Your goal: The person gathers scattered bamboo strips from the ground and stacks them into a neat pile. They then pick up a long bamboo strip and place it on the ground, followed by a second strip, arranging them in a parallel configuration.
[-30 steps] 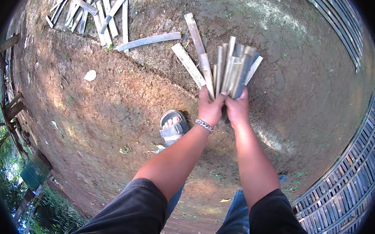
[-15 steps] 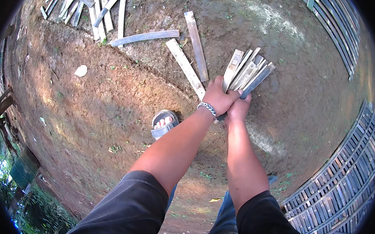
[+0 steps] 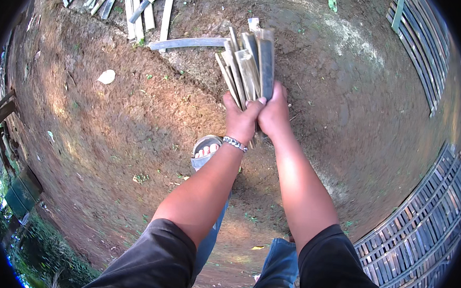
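Both my hands grip one bundle of flat bamboo slats (image 3: pixel 249 71), raised in front of me with the far ends fanned out. On the bundle's left side my left hand (image 3: pixel 241 115), a chain bracelet at its wrist, is closed around the lower part. My right hand (image 3: pixel 274 112) wraps the right side, against a dark, wide slat (image 3: pixel 266 61). The hands touch each other, and the slats' lower ends are mostly hidden by them. Just beyond the bundle, a curved grey slat (image 3: pixel 189 44) lies on the soil.
Loose slats (image 3: pixel 138 11) lie scattered at the far left. A slatted panel (image 3: pixel 415 229) lies at the near right, and long dark strips (image 3: pixel 418 50) at the far right. My sandalled foot (image 3: pixel 205 150) stands on brown soil below my left hand.
The bundle and both hands have swung left and tilted more upright. Two slats that lay on the ground beside the bundle no longer show there separately.
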